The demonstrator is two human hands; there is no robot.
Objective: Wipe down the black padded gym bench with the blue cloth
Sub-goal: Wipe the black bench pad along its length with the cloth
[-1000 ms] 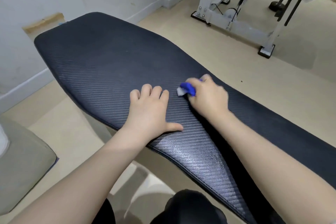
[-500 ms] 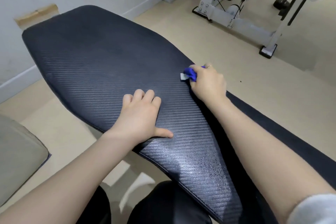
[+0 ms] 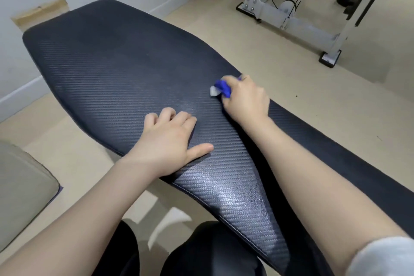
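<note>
The black padded bench (image 3: 107, 69) with a woven texture runs from the far left to the near right. My right hand (image 3: 245, 98) presses a bunched blue cloth (image 3: 223, 88) onto the pad near its right edge; a small white tag sticks out of the cloth. Most of the cloth is hidden under my fingers. My left hand (image 3: 168, 143) lies flat on the pad near its left edge, fingers spread, holding nothing. A wet sheen shows on the pad's near part.
A white machine frame (image 3: 298, 18) with cables and black feet stands on the beige floor at the far right. A grey cushion (image 3: 20, 188) sits low at the left. The white wall and skirting run behind the bench. My dark trousers show at the bottom.
My right hand slid the cloth away from me toward the pad's right edge. My left hand stayed flat on the pad. The camera shifted slightly.
</note>
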